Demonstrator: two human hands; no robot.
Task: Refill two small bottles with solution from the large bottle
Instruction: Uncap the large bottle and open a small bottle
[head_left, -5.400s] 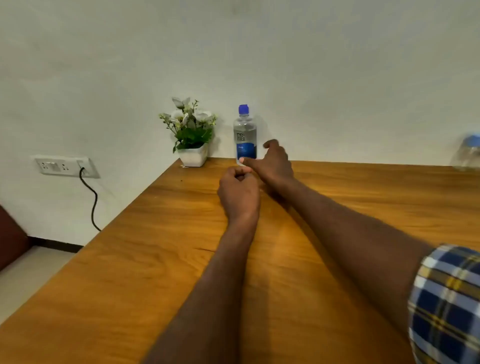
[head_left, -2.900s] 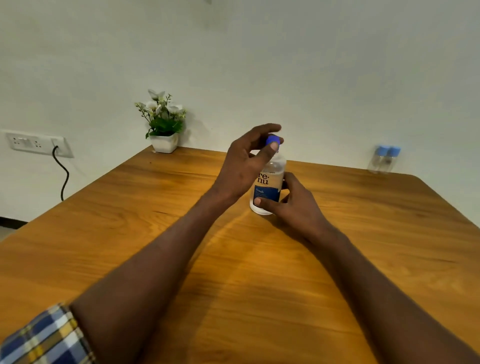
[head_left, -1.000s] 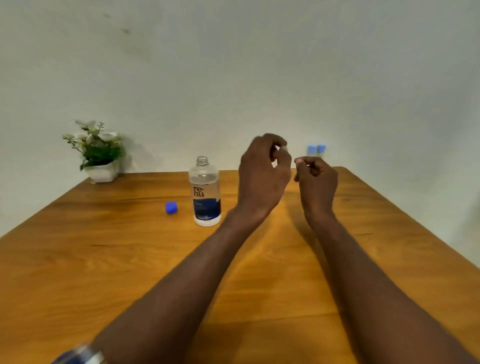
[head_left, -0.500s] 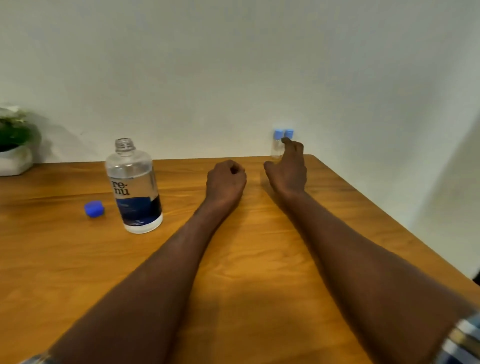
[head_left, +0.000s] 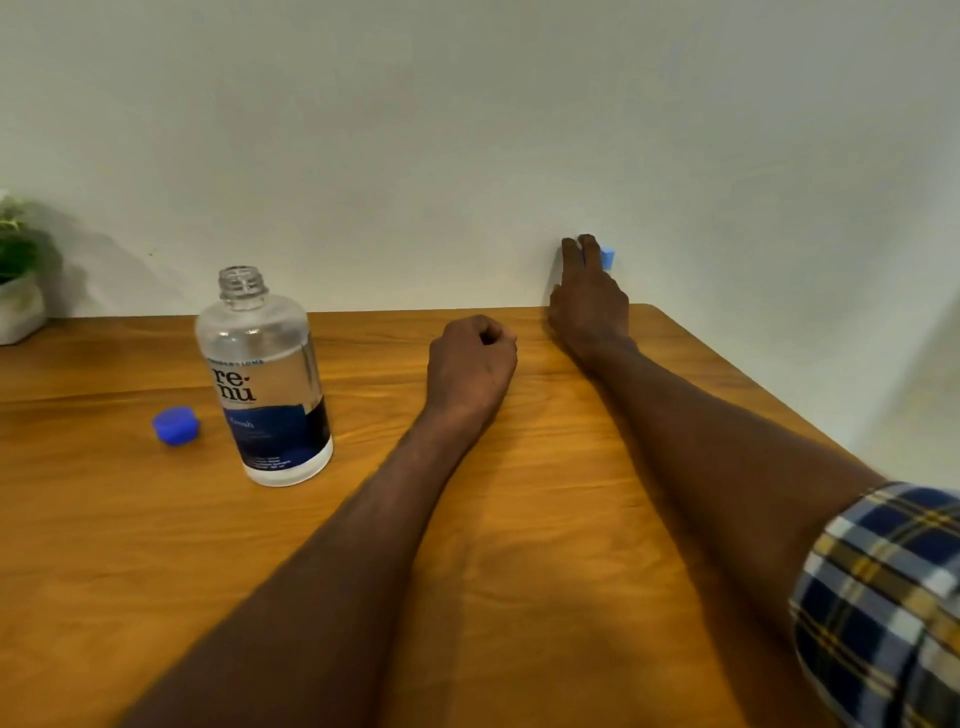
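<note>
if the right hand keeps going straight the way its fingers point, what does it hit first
The right hand points at the far table corner, where a light blue cap of a small bottle shows beside its fingertips. It would likely meet the small bottles first, with the wall right behind; contact may already exist, depth is unclear.

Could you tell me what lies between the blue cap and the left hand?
The uncapped large bottle stands between the blue cap and left hand, per the head view.

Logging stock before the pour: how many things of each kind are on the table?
Large bottle: 1
Loose blue cap: 1
Small bottle: 1 showing, behind right hand
Potted plant: 1
Total: 4
</note>
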